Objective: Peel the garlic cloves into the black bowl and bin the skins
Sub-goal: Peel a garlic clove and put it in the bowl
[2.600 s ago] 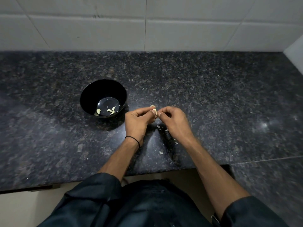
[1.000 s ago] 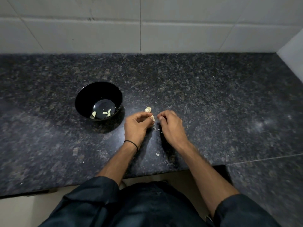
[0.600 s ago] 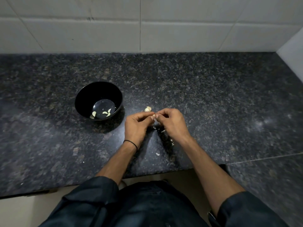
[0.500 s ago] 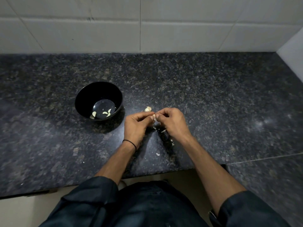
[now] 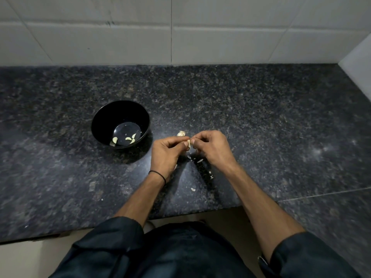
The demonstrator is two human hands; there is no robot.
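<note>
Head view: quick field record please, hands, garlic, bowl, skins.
left hand: pinches the clove
right hand: pinches the same clove, from the other side
bowl: black, upright, left of the hands, a few peeled cloves inside
loose garlic: on the counter just beyond the hands
skins: scattered on the counter below the hands
bin: not in view

The dark speckled granite countertop (image 5: pixel 261 121) is polished and glossy — light glares off it. The round black bowl (image 5: pixel 104 125) shines smoothly inside. Pale, matt rectangular wall tiles (image 5: pixel 100 43) — smooth, with thin grout lines.
</note>
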